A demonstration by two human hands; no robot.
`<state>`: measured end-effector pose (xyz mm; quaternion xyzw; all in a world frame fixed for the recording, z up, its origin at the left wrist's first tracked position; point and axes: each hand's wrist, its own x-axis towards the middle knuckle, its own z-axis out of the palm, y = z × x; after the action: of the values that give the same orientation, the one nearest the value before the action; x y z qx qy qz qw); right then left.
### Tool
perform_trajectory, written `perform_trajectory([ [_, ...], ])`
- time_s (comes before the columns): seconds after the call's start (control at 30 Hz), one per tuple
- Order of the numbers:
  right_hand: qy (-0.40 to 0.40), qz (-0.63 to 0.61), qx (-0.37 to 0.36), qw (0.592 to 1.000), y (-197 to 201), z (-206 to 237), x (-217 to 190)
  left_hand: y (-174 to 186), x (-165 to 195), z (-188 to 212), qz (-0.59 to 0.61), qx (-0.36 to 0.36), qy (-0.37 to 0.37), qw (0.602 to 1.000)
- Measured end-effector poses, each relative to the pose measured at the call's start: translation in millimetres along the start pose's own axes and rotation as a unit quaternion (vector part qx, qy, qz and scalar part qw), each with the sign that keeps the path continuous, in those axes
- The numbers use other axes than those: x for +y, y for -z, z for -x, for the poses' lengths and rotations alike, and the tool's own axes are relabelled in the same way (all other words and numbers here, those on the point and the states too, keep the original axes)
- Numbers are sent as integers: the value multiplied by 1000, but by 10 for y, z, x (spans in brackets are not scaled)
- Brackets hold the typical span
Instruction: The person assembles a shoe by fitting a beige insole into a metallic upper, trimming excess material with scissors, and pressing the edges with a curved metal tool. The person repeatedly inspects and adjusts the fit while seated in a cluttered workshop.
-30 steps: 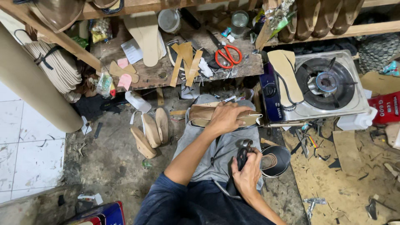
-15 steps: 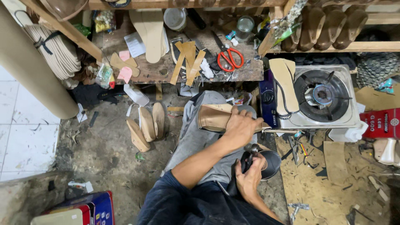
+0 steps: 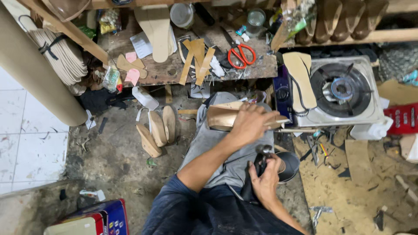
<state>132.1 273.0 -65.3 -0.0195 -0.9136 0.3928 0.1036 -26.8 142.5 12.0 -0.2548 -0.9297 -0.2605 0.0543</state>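
Our left hand clamps the tan shoe on our knee; right hand, at six o'clock, grips pincers. Lasting looks underway, unfinished.

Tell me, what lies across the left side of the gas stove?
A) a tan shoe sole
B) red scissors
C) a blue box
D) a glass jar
A: a tan shoe sole lies across the left edge of the gas stove; the red scissors are on the wooden bench.
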Motion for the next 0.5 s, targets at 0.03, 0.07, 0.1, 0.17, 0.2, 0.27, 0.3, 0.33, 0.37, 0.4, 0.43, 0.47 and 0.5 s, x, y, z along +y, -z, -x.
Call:
perform_trajectory([
  [0.03,1,8,-34,999,58,-5,4,47,-25,38,26,7,3,1000],
  [0.07,2,10,-68,998,128,-28,15,121,-80,87,46,13,6,999],
  [0.1,2,11,-100,995,177,-57,13,216,-148,137,104,28,21,994],
  [0.17,35,-56,-60,996,308,-131,16,366,-228,238,229,54,51,971],
  [0.2,54,-90,-39,994,345,-210,11,457,-301,313,294,91,41,951],
  [0.27,-74,-108,-9,991,388,-435,-10,596,-454,429,425,169,25,889],
  [0.3,-83,-136,-20,987,383,-636,-15,659,-541,499,426,215,42,878],
  [0.33,-93,-160,-30,982,372,-877,-18,695,-605,546,430,259,57,863],
  [0.37,-109,-221,-56,968,329,-1108,-19,695,-635,587,435,303,73,845],
  [0.4,-121,-284,-80,948,238,-1400,-28,702,-680,604,464,319,95,821],
  [0.43,-117,-292,-113,943,137,-1700,-35,699,-709,620,492,337,117,794],
  [0.47,-112,-300,-147,936,20,-2012,-42,701,-744,628,518,355,138,766],
  [0.5,-8,-211,-132,969,-99,-2313,-49,714,-790,621,530,361,135,755],
])
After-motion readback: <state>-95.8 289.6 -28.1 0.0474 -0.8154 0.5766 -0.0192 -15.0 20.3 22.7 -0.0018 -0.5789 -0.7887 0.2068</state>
